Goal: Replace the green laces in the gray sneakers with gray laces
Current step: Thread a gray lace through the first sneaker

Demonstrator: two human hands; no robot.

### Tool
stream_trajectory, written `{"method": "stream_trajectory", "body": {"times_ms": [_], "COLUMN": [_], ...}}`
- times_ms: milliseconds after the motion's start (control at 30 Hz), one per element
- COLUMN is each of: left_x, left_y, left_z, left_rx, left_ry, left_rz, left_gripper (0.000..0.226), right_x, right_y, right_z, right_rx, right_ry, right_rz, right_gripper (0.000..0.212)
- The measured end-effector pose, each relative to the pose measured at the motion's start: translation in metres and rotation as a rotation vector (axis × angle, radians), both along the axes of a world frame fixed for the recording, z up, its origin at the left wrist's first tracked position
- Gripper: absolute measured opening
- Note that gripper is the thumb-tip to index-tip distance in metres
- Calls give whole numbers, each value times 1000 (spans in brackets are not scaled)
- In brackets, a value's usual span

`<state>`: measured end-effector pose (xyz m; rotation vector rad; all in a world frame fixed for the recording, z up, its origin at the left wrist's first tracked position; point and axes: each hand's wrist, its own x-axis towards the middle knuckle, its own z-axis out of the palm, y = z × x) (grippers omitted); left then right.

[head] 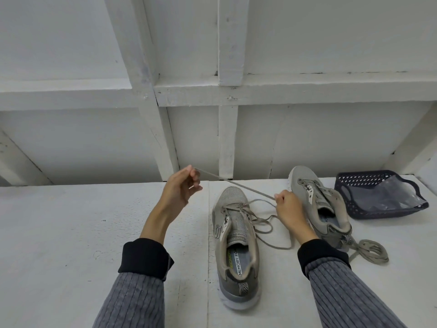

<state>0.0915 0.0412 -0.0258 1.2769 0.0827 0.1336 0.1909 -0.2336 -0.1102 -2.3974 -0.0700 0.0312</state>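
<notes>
Gray lace (236, 184) being drawn taut over the near sneaker (236, 242).
Left hand (181, 188) is pinching its tip, right hand (287, 205) is gripping lower down, apparently straightening it for the eyelets.

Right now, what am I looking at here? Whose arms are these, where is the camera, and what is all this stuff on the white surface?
No machine here: a person wears a camera on the head, looking down at their own arms. The left hand pinches one end of a gray lace and pulls it taut; the right hand grips the same lace nearer the shoe. That lace is partly threaded through the near sneaker. A second sneaker, with no lace, lies to the right, a coiled gray lace beside its heel. A dark basket holding a clear plastic bag sits far right on the white table.
</notes>
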Motion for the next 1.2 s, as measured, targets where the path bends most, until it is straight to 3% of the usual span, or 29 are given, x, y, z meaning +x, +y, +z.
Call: {"method": "stream_trajectory", "body": {"times_ms": [67,133,233,300,367,467,667,867,933,1000,1033,1100,1200], "left_x": [0,0,-1,-1,0,-2,-5,-3,-3,-2,-2,-2,-1], "left_y": [3,1,-12,-22,-29,-28,-3,-4,-10,-18,-21,-29,-37], "left_z": [1,1,3,5,6,5,-13,-32,-37,-41,-42,-44,-45], "left_rx": [33,166,297,341,355,369,508,564,617,623,613,618,626], "left_ry": [-2,23,39,49,57,67,161,270,292,295,289,259,209], "left_rz": [-2,-57,-167,-222,-249,-258,-235,-250,-151,-37,-11,-1,39], "left_gripper": [33,35,33,33,36,38,29,17,11,16,19,22,21], "right_x": [-1,-5,-22,-36,-44,-44,-21,-18,-19,-24,-26,-32,-40], "right_y": [-3,4,34,59,75,76,36,17,17,23,29,46,66], "right_z": [-8,-3,35,68,88,88,62,38,30,32,36,47,58], "right_rx": [-205,-255,158,469,609,571,652,391,181,16,27,188,401], "right_ry": [48,8,-81,58,251,323,103,-39,-71,-93,-110,-74,221], "right_rz": [-4,30,181,338,474,555,93,-74,-90,-53,1,184,398], "right_gripper": [22,17,21,27,30,31,32,29,22,8,17,26,23]}}
